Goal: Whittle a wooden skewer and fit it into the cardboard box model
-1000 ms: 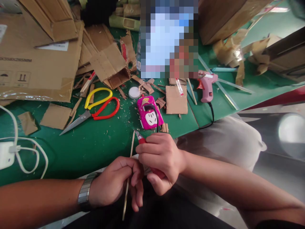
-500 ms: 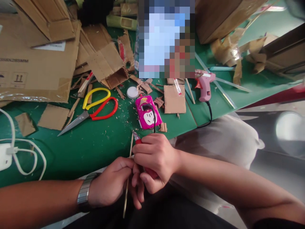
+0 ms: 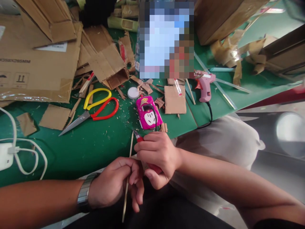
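My left hand (image 3: 116, 181) pinches a thin wooden stick (image 3: 132, 143) that slants from the table's edge down toward my lap. Closed around a red-handled utility knife (image 3: 138, 137) is my right hand (image 3: 158, 157), just right of the stick. The knife's short blade points up and left, close to the stick's upper end. Beyond my hands lies a magenta power socket (image 3: 149, 113) with a black cable plugged in. Scissors (image 3: 89, 114) with one yellow and one red handle rest open to its left. Most of the knife's handle is hidden in my fingers.
Cardboard scraps (image 3: 54, 116) and shavings litter the green table (image 3: 78, 156). A large carton (image 3: 35, 66) stands at left, near a white charger (image 3: 6, 156) with cables. A pink glue gun (image 3: 205, 86) and clear glue sticks (image 3: 225, 94) lie at right, beside a person's pale-clothed leg (image 3: 219, 140).
My right hand with the knife has shifted slightly up and right, opening a small gap from my left hand. The left hand keeps its hold on the stick, which stays nearly in place.
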Motion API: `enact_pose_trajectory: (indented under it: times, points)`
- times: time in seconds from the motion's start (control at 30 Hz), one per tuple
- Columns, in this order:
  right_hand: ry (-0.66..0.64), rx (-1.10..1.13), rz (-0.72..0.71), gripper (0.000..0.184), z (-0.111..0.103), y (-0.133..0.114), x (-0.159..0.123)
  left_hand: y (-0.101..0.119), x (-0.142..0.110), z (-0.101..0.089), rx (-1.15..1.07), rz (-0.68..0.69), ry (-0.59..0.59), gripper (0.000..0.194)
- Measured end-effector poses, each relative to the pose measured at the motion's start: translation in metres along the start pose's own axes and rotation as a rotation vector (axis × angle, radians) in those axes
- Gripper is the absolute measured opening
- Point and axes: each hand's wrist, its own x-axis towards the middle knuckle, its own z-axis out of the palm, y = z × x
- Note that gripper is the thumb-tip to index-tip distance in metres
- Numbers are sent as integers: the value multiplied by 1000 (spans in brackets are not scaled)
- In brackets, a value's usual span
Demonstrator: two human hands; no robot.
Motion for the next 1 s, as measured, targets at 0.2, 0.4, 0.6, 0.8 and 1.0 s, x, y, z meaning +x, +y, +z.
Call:
enact_pose_trajectory:
  times: [0.2, 0.4, 0.6, 0.8, 1.0]
  points:
    - [13, 44, 23, 32, -2, -5, -3, 3, 0, 1, -25, 6, 17, 25]
    - [16, 32, 3, 31, 5, -5, -2, -2, 1, -1, -41, 23, 27, 27]
    - [-39, -40, 2, 30, 8, -5, -1, -1, 0, 1, 4, -8, 52, 27]
    - [-50, -64, -19, 30, 10, -2, -2, -1, 0, 2, 11, -3, 49, 29]
    - [-21, -77, -38, 28, 10, -1, -1, -2, 1, 1, -17, 15, 35, 30]
